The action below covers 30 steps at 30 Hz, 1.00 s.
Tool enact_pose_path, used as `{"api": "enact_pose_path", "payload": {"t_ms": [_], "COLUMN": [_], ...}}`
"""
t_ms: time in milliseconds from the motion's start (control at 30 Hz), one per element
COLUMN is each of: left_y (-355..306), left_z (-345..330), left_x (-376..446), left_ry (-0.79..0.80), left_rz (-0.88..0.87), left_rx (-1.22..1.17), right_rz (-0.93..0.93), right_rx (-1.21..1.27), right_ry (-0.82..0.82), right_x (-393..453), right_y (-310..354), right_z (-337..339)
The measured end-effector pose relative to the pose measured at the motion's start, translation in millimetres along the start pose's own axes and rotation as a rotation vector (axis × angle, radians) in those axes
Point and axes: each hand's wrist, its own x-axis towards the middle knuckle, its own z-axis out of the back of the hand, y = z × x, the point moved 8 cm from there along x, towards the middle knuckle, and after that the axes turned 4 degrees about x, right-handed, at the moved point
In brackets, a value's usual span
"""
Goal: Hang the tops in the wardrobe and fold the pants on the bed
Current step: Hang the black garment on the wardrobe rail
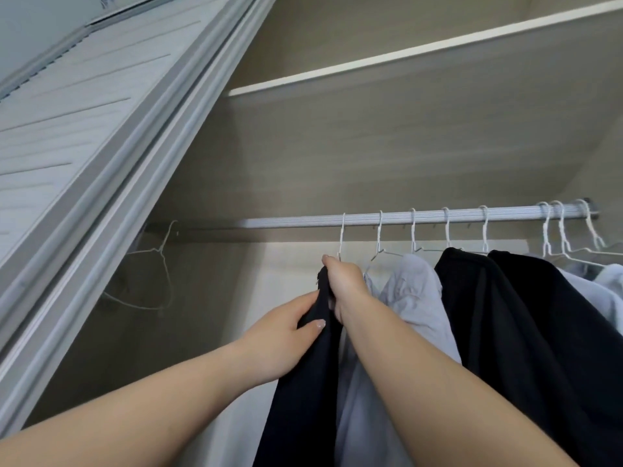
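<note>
Tops hang along the wardrobe rail [404, 219], and the one being handled is a black top [303, 382] at the left end of the row, draped from a white wire hanger [341, 237] whose hook sits over the rail. Furthest left, the slatted sliding door [67, 136] slants across the view, and just inside it a bare wire hanger [161, 264] dangles in the shadowed end of the rail, well apart from the clothes. Next comes the left hand [286, 338], its thumb laid across the front of the black top and its fingers curled behind the cloth, pinching the fabric below the shoulder. Just to its right and higher, the right hand [340, 281] is closed round the bunched neck of the same top, right at the base of the hanger's hook, fingertips near the wire. Beside that arm hangs a pale grey shirt [414, 298], touching the black top's edge. Further right two more black garments [505, 315] hang side by side, their hooks spaced along the rail. At the far right a light blue shirt [603, 284] hangs beneath a cluster of three hooks close together. Above everything runs a pale shelf [421, 52], angled across the wardrobe's top.
</note>
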Motion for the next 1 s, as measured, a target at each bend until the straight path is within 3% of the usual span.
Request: {"api": "enact_pose_path", "payload": {"t_ms": [100,200,400,533,633,733,867,1000], "left_y": [-8.5,-19.8,-60.5,-101.7,-143.1,-194.5,-259.3,-287.5], "left_z": [2.4,6.6,13.6,0.4,-33.9,-76.9,-129.2,-169.6], "left_x": [-7.0,-16.5,-31.9,-34.0,-38.6,-50.6,-75.8,-86.1], "left_ry": [-0.033,-0.093,-0.24,-0.28,-0.121,0.087,0.242,0.423], "left_rz": [-0.021,-0.023,-0.101,-0.161,-0.193,-0.277,-0.556,-0.673], "left_rx": [-0.092,-0.229,-0.398,-0.507,-0.689,-0.672,-0.259,-0.043], "right_rz": [0.198,0.368,0.401,0.464,0.565,0.693,0.658,0.618], "right_rx": [-0.141,-0.106,0.021,-0.098,-0.263,-0.553,-0.969,-0.979], "right_ry": [-0.071,-0.147,0.036,-0.025,-0.138,-0.31,-0.583,-0.592], "right_x": [-11.5,-44.1,-126.7,-169.8,-199.6,-226.7,-237.5,-239.4], "right_y": [21.0,43.0,77.6,110.4,138.2,175.8,204.9,191.7], "right_z": [14.2,29.2,55.0,104.2,150.2,201.3,262.5,281.7]}}
